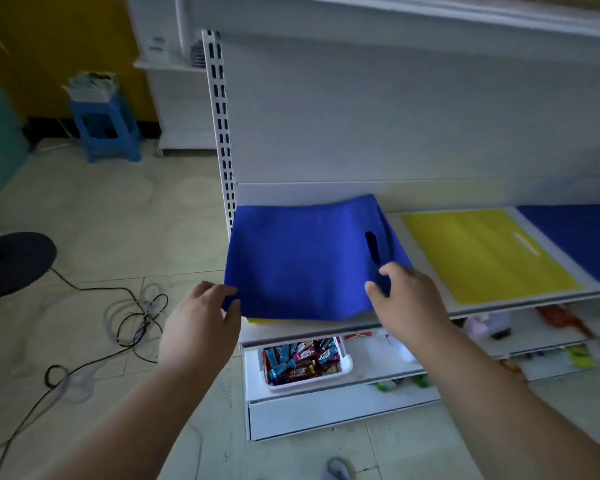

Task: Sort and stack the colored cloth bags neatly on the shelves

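Observation:
A bright blue cloth bag (302, 261) with a slot handle hangs slightly raised over the left end of the white shelf (392, 206). My left hand (201, 317) pinches its near left corner. My right hand (406, 303) grips its near right edge below the handle slot. A sliver of a yellow bag (257, 320) shows beneath it at the shelf's front. Further right on the same shelf a yellow bag (485, 254) lies flat, and beside it a dark blue bag (575, 237).
A white bin of wrapped snack bars (302, 362) sits on the lower shelf under the bags. A slotted upright post (222, 133) marks the shelf's left end. Cables (132, 317), a fan base (11, 261) and a blue stool (104, 129) stand on the floor to the left.

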{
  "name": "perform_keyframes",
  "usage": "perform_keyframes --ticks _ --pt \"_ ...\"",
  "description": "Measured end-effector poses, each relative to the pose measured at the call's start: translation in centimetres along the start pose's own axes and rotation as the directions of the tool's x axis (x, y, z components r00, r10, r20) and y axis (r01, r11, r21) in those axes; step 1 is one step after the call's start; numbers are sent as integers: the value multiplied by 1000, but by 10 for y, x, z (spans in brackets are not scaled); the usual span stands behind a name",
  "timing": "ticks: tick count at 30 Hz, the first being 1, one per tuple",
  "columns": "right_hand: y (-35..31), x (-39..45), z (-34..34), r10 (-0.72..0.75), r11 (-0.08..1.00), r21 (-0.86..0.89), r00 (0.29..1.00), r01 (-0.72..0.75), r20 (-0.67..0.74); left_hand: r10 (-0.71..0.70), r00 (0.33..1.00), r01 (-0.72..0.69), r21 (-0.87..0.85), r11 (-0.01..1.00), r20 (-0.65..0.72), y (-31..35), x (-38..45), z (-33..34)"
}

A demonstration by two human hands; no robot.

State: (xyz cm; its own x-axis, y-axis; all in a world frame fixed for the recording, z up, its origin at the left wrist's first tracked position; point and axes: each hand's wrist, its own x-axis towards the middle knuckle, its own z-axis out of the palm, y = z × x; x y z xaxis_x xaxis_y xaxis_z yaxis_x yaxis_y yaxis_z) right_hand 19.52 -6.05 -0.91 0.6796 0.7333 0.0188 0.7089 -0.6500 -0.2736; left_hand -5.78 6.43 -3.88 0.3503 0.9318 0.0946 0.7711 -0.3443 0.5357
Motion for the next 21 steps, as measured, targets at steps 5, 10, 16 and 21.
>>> perform_keyframes --ticks 5,10,16,21 --pt "1 -29 11 223 934 273 973 -229 52 -55 998 56 -46 997 15 -11 10 -20" --pt "7 -26 3 296 877 353 946 -325 135 -166 921 259 -235 937 352 -10 28 -25" --pt "15 -37 -14 40 893 442 994 -82 103 -125 898 239 -231 943 421 -3 14 -42" --pt "56 -67 -32 37 947 319 975 36 -220 -50 988 79 -208 975 144 32 -31 -35"
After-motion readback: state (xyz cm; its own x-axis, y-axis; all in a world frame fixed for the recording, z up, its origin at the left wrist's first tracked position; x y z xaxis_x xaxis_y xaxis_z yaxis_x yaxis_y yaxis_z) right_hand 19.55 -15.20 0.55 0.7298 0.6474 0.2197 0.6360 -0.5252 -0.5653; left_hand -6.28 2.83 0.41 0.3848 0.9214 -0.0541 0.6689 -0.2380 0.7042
